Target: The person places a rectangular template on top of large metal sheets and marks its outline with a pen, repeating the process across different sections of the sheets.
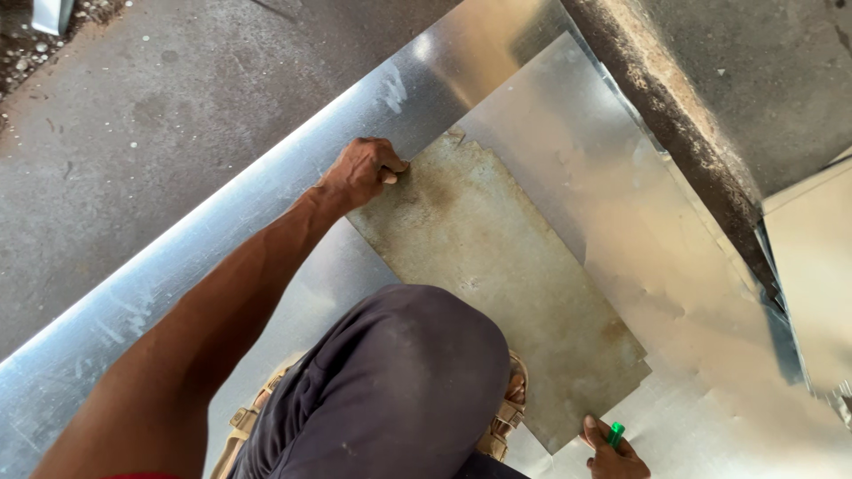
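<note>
A dull, stained rectangular metal plate (501, 288) is pinned flat on shiny sheet metal (612, 177) by the curled left hand (362, 170). A green marker (615, 434) is gripped in the right hand (612, 454). Grey concrete floor (160, 115) is seen around.

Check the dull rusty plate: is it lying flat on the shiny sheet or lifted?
Flat, as far as visible: the rusty plate lies on the shiny sheet, left hand at its top corner, right hand at its bottom.

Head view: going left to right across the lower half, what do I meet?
Bare forearm → sandal strap → dark-trousered knee → dull stained metal plate → right hand holding a green marker → shiny sheet metal.
</note>
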